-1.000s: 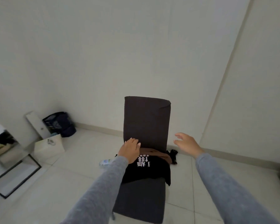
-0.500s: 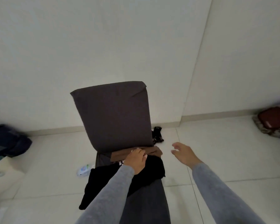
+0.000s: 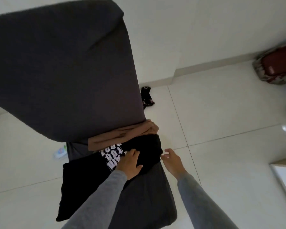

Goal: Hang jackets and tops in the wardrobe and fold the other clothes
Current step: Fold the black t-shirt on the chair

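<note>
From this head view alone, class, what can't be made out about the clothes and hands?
Head view:
Brown garment: mostly under the chair back and black top; type unclear.
Black top's print: partly under the left hand, unreadable.
Left hand: gripping or only pressing, unclear.
Dark-red bundle: cut off by the right edge.

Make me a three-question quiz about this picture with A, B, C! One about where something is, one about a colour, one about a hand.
1. Where is the brown garment? A. on the floor B. on the chair seat, behind the black top C. on a hanger
2. What colour is the black top's print? A. white B. red C. green
3. The right hand is: A. clenched B. open, holding nothing C. gripping shoes
Answers: 1 B, it lies against the backrest; 2 A, white letters beside the left hand; 3 B, fingers spread, empty.
</note>
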`<state>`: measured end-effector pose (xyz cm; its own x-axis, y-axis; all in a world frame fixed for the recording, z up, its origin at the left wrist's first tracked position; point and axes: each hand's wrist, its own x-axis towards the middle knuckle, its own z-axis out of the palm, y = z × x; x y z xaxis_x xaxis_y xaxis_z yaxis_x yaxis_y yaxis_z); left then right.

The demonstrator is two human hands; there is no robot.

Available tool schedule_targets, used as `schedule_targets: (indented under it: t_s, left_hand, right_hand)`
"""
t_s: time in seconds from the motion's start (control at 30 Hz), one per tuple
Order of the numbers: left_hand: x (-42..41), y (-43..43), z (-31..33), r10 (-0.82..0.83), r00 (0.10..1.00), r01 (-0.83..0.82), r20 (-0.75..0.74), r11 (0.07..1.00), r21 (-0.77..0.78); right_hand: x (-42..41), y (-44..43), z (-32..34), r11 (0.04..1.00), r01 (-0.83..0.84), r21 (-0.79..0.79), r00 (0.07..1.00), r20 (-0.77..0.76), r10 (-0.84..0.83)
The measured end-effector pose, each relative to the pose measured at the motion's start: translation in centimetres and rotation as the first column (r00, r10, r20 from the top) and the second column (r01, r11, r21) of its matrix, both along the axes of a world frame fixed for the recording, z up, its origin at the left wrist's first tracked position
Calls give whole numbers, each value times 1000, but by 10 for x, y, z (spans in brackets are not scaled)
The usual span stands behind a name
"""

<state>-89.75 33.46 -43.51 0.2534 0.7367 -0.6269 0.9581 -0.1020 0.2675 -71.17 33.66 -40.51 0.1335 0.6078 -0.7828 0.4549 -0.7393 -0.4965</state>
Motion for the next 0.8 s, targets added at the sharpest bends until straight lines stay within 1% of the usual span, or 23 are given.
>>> schedule_targets:
  t_s: [0.1,0.2,0.27,0.3,0.37,0.47,0.53,0.63,0.7,0.73,0.8]
  left_hand:
    - [-2,-9,-28,-57,997,59,-54,998,30]
    - [-4,-15,-42,-44,998,52,-55,988,143]
    - [2,-12,-42,-44,999,44,-3,980,195]
    - [-12,-17,-53,-32,999,26,30,983,184]
    - [-11,-13,-54,27,988,-55,151,981,187]
    - [-16,-6,-48,154,940,-195,303,974,112]
    - [-19,-3,-42,270,895,-295,356,955,17]
    - [-25,-2,-24,384,829,-386,406,919,-81]
    - [-35,-4,-2,411,802,-416,434,905,-87]
    - [-37,-5,1,418,797,-425,437,901,-86]
    - [-52,-5,25,424,775,-455,469,889,-53]
  right_hand:
    - [-14,-5,-33,993,59,-99,998,5,-59]
    - [-26,-4,-56,984,137,-117,991,12,-136]
    - [-24,2,-61,978,188,-89,982,12,-188]
    - [-41,0,-78,966,231,-114,973,1,-232]
    - [-42,5,-86,936,340,-92,940,24,-339]
    - [-52,13,-85,828,559,-33,829,35,-558]
    - [-55,17,-77,778,628,18,778,11,-629]
    - [-59,21,-55,740,666,91,746,-55,-664]
    - [-65,20,-33,740,664,108,747,-113,-655]
    - [-65,17,-32,756,647,98,761,-129,-635]
    - [-71,11,-11,820,568,72,814,-193,-548]
